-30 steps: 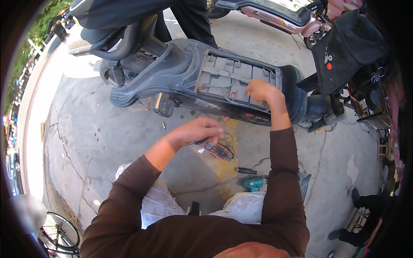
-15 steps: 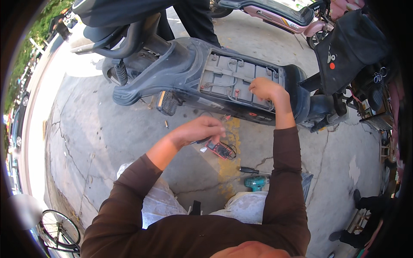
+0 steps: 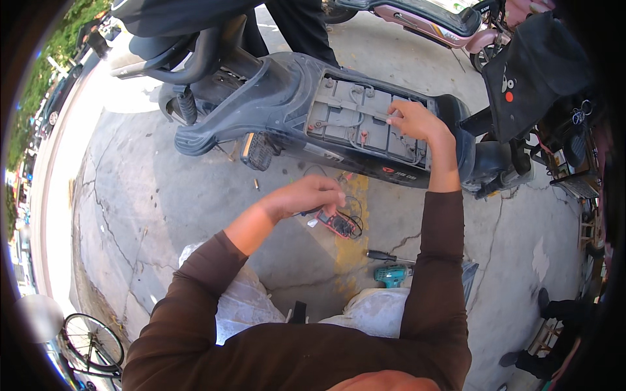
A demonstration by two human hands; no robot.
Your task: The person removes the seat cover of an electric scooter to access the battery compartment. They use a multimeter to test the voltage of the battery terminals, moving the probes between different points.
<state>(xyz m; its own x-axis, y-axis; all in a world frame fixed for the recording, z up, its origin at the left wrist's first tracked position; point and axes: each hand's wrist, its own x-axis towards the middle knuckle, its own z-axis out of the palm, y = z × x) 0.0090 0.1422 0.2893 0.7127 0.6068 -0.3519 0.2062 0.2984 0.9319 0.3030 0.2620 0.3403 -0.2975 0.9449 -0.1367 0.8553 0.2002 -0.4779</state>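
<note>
A dark electric scooter [image 3: 287, 85] stands across in front of me, its floor compartment uncovered. Inside sit several grey batteries [image 3: 339, 130] joined by cables, with a flat grey strap [image 3: 345, 105] across them. Over their right part is my right hand [image 3: 420, 122], thumb and fingers pinched at the strap; what lies between the fingertips is hidden. My left hand [image 3: 310, 195] hangs this side of the scooter with its fingers closed, and a thin dark piece shows below them; I cannot make it out. Just beyond that hand, a red and black multimeter [image 3: 340, 225] with leads lies on the ground.
A teal power drill [image 3: 391, 276] and a black-handled screwdriver [image 3: 379, 255] lie by my right knee. Someone in black trousers [image 3: 297, 32] is behind the scooter. A pink scooter [image 3: 424, 23] stands farther back, and a black bag [image 3: 535, 78] hangs at the right.
My right hand has shifted slightly away from me over the batteries, its fingertips now at the strap. The left hand stays nearly in place. The view has moved a little.
</note>
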